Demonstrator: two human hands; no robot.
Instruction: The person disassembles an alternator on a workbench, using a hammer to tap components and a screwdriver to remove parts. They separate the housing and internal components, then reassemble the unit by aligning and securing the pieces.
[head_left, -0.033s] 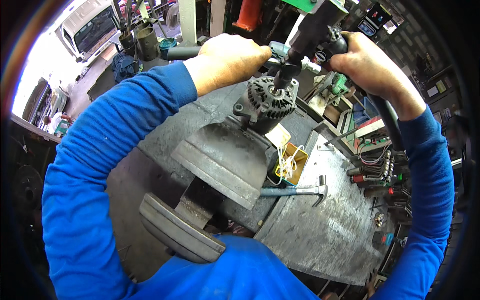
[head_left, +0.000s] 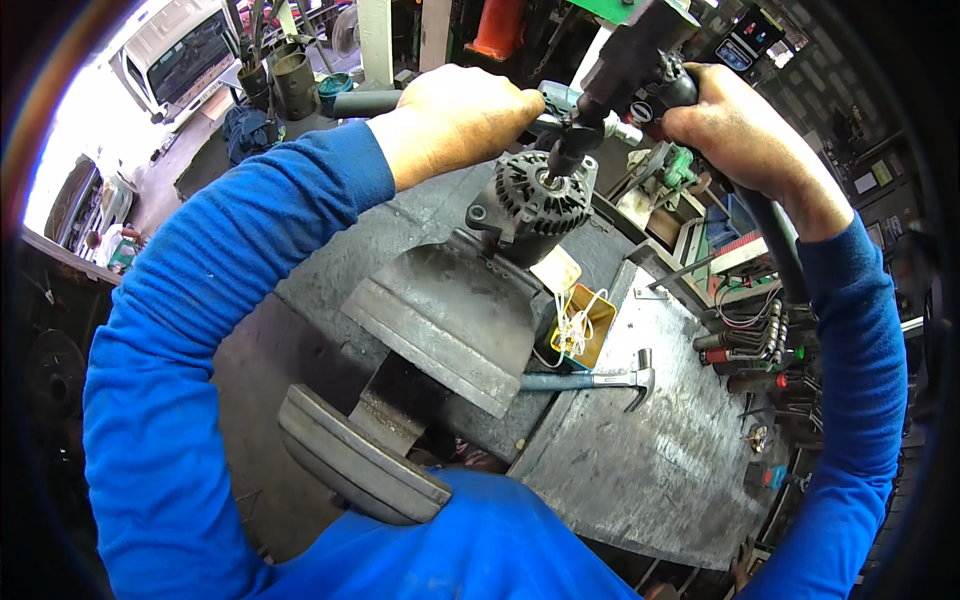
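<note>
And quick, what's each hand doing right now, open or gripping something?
Left hand: closed around a grey bar-like handle.
Right hand: closed on the grip of a black power tool.

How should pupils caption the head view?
Right hand gripping black power tool over round grey metal alternator; left hand on grey cylindrical handle.

1. Black rectangular box (head_left: 746, 30): white-outlined printed label (head_left: 736, 54), its lettering too small to read.
2. Small round dark disc (head_left: 641, 112), white-ringed: its mark unreadable.
3. Pale rectangular paper sheet (head_left: 881, 172), far right: any print illegible.
</note>
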